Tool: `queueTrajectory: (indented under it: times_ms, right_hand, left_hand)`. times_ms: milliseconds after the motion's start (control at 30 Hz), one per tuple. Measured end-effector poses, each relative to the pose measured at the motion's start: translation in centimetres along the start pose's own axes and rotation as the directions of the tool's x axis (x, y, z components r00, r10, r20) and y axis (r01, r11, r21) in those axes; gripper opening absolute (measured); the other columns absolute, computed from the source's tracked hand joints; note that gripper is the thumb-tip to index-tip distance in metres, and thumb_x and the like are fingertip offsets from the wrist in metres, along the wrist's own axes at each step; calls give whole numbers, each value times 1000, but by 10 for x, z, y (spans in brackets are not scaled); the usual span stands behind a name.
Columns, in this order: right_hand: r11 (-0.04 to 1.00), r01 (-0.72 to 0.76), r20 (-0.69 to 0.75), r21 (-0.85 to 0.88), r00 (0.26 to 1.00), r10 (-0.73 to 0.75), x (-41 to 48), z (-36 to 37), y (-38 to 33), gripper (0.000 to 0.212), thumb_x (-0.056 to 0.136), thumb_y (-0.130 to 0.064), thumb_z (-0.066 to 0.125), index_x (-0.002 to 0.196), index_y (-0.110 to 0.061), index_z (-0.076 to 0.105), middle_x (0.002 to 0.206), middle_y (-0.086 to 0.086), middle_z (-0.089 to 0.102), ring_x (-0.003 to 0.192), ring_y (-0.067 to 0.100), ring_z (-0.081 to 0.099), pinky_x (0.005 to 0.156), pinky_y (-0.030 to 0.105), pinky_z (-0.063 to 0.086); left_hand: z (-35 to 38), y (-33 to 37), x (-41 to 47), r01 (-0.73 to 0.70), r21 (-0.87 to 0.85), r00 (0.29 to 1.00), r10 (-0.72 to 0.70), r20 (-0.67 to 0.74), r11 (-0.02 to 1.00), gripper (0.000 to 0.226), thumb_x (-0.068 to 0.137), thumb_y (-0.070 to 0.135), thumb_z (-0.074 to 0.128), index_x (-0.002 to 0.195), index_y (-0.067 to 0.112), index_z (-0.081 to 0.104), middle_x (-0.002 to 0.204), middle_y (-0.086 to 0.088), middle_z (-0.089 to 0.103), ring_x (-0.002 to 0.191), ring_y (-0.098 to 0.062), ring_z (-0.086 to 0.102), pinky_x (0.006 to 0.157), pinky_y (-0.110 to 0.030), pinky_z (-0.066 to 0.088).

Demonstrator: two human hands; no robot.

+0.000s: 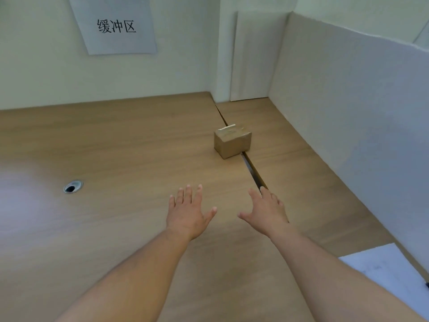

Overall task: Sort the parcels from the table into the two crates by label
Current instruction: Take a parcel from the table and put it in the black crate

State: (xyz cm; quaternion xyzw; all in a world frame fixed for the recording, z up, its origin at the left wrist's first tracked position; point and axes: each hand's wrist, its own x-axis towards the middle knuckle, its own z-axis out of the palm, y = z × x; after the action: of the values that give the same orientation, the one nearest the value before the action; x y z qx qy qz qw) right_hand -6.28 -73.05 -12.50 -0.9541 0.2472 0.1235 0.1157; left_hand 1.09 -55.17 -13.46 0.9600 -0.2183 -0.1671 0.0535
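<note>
Both grips are spread, palms down, and hold nothing; they hang low over the desk (116,147), stretched forward side by side. Whether they touch the wood I cannot tell.

Far left, a paper sign (116,26) with printed characters hangs on the wall, and below it a round cable hole (73,187) is set in the desk.

Next comes the left grip (188,214), fingers straight and fanned, thumb pointing right.

Beyond it and a little to the right stands the parcel (232,141), a small brown taped box. It sits on the desk across the dark gap (253,173) between two desk tops, well apart from both grips. No label can be read from here; only a pale strip shows along its far top edge.

The right grip (267,210) lies just over that gap, fingers loosely spread, thumb pointing left.

A white panel (348,101) walls off the right side, and a white sheet (390,270) lies at the near right corner. No crate is in view.

The step in hand looks like the pick-up of this one parcel. The next move likely calls for both grips to travel forward and close on its two sides. It then needs turning to find the label before a crate is chosen.
</note>
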Motion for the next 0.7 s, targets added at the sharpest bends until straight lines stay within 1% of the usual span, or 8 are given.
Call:
queueTrajectory:
  times_ms: [67, 233, 367, 500, 633, 700]
  right_hand:
    - [1000, 0, -1, 20, 1000, 0, 28, -9, 10, 83, 88, -58, 55, 153, -24, 16, 159, 11, 17, 145, 30, 18, 116, 43, 20]
    - [996, 12, -69, 94, 998, -5, 110, -38, 27, 82, 88, -55, 58, 151, -17, 22, 150, 9, 33, 137, 29, 31, 108, 40, 31]
    - [982, 11, -97, 186, 995, 7, 173, -56, 29, 81, 90, -52, 56, 151, -11, 21, 150, 13, 32, 138, 31, 30, 110, 40, 29]
    - [962, 40, -148, 271, 989, 1, 231, -68, 22, 75, 92, -50, 55, 148, -8, 28, 148, 16, 35, 136, 32, 32, 108, 42, 31]
    - [942, 52, -169, 331, 986, 5, 280, -72, 18, 64, 95, -46, 49, 143, -6, 35, 141, 17, 43, 130, 33, 40, 102, 44, 37]
    - [926, 52, -149, 374, 989, 4, 296, -72, 15, 57, 99, -41, 45, 142, -4, 36, 139, 17, 46, 126, 34, 44, 99, 42, 39]
  left_hand:
    - [-7, 10, 24, 20, -5, 1000, -20, -10, 1000, 78, 96, 65, 22, 155, 24, -10, 163, -9, -9, 150, -26, -8, 120, -44, -3]
    - [-29, 33, 98, 51, -77, 996, -57, -69, 996, 79, 96, 64, 24, 155, 22, -7, 164, -8, -5, 151, -25, -4, 120, -42, -1]
    - [-37, 51, 158, 49, -174, 994, -65, -87, 984, 80, 97, 62, 28, 156, 19, -5, 164, -9, -1, 151, -26, -1, 121, -39, 5]
    - [-41, 60, 210, 44, -294, 995, -69, -75, 955, 81, 97, 59, 34, 156, 17, -4, 163, -10, -1, 151, -25, 2, 122, -38, 8]
    - [-39, 63, 253, 66, -464, 988, -122, -91, 883, 79, 97, 54, 40, 154, 9, 8, 161, -16, 14, 147, -31, 18, 118, -42, 21]
    - [-39, 65, 266, 120, -535, 983, -177, -56, 836, 75, 99, 50, 39, 153, 7, 11, 159, -17, 21, 144, -33, 26, 116, -39, 26]
